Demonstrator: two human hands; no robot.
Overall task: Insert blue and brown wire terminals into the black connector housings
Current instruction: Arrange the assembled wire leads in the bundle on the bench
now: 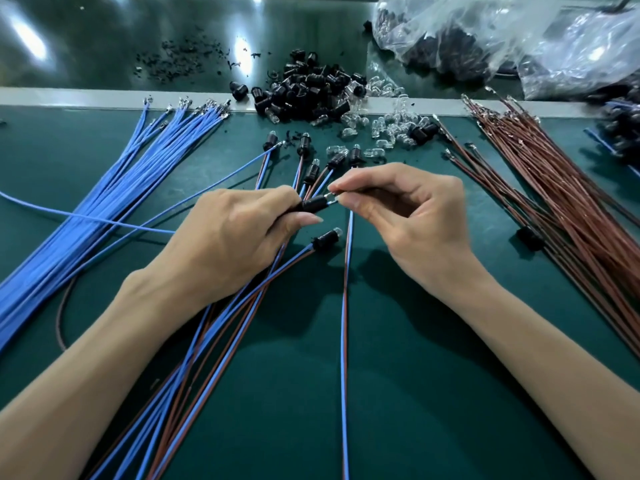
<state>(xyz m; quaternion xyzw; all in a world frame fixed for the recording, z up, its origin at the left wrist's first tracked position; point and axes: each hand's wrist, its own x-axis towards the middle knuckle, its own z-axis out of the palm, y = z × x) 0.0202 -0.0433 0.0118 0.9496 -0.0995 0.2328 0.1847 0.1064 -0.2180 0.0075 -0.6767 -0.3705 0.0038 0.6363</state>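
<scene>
Black plastic forms the connector housing point(313, 204), which is gripped between the thumb and curled fingers of the left hand point(239, 233) above the green mat point(433, 393). The metal terminals point(333, 198) of a blue and brown wire pair point(344, 306) are pinched by the fingertips of the right hand point(408, 216) and held at the housing's open end. How far they are seated cannot be told. Wired assemblies point(304, 148) are spread just beyond the hands. Loose blue wires point(138, 174) are laid to the left and brown wires point(554, 188) to the right. A pile of housings point(311, 95) and clear bulbs point(391, 129) is seen farther back, near plastic bags point(485, 36).
</scene>
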